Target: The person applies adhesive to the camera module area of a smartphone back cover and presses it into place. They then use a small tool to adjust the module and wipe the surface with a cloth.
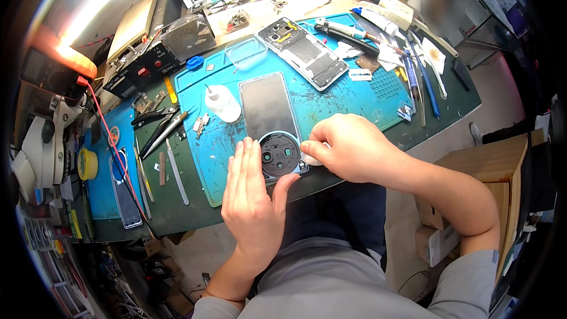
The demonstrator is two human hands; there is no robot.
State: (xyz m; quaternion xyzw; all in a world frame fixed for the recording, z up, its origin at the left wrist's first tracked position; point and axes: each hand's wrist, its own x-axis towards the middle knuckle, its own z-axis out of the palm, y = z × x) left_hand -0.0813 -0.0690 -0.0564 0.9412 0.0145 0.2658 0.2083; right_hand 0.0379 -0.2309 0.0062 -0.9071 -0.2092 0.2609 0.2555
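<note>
A dark phone panel (269, 105) lies on the blue mat, with a large round camera ring (280, 153) at its near end. My left hand (251, 201) rests against the panel's left side, fingers stretched out side by side. Its thumb is apart from them, at the near edge by the ring. At the right edge, close to the ring, my right hand (348, 147) pinches a small pale piece (312, 159) between thumb and fingers; most of that piece is hidden. Beyond the panel lies an opened phone (304, 53) with its inside parts showing.
A white squeeze bottle (222, 104) stands left of the panel, near a clear plastic box (245, 53). Tweezers (177, 171) and pliers (147, 117) lie farther left, beside another phone frame (125, 192). Several screwdrivers (410, 74) and a razor blade (360, 75) lie at right.
</note>
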